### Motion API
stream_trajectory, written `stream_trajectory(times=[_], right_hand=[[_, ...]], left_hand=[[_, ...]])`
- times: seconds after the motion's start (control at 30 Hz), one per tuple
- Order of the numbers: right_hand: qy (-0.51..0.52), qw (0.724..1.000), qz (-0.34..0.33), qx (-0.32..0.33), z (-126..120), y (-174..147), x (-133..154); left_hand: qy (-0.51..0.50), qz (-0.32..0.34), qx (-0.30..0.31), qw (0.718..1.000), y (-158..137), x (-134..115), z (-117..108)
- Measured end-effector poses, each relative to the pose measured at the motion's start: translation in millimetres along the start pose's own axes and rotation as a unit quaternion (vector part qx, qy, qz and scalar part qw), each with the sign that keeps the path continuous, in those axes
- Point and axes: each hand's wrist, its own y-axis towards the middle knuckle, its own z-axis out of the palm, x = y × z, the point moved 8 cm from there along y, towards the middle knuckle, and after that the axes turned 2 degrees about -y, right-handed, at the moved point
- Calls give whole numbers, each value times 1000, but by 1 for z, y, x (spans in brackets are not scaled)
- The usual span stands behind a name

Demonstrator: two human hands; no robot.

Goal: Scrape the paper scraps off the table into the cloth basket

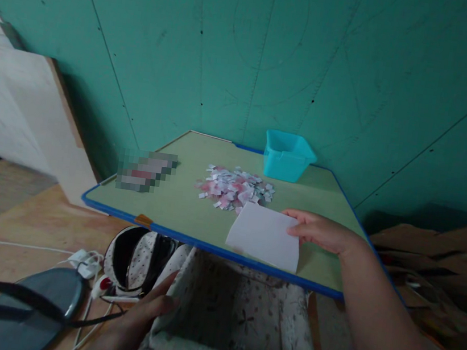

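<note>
My right hand (316,230) pinches the right edge of a white sheet of paper or card (266,235), which is held at the table's front edge. Just behind the sheet lies a pile of small pink and white paper scraps (234,188). My left hand (151,307) is closed on the left side of a fabric-lined basket (236,313) with a floral print. That basket is below the front edge of the table, and its visible inside is dark. Most of the left fingers are hidden behind the fabric.
A turquoise plastic bin (289,158) stands at the back of the blue-edged table (160,205). A blurred-out object (146,172) lies at its left. Below are a dotted bag (140,260), white cables (94,271) and a grey stool (26,308). A green wall (240,55) rises behind.
</note>
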Motion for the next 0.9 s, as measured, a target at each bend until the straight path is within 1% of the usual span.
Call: stream_trajectory(times=[0.17,0.27,0.47,0.53,0.6,0.67,0.77,0.8,0.87,0.9], right_hand=[[-24,999,-24,23,2,1,2],[-38,998,-38,35,4,0,7],[-44,995,-64,63,14,-7,19],[-32,996,-69,45,11,-7,21],[0,995,-94,-21,-2,-6,25],[38,983,-128,-123,-23,-6,28],[62,945,-165,-276,-57,-11,28],[55,931,-169,-318,-67,-14,26],[20,905,-164,-392,-82,-19,23],[0,896,-159,-415,-86,-21,21]], left_hand=[[-17,-5,-11,1000,1,0,-1],[-17,-5,0,1000,4,2,-3],[-8,-18,-36,999,6,5,-10],[-10,-12,-42,999,5,4,-9],[-11,-9,-53,999,5,2,-9],[-22,-12,-41,999,4,2,-5],[-40,-27,0,999,2,1,4],[-33,-31,2,999,1,1,5],[-10,-40,-19,999,0,1,1],[-1,-44,-32,999,-1,2,-2]])
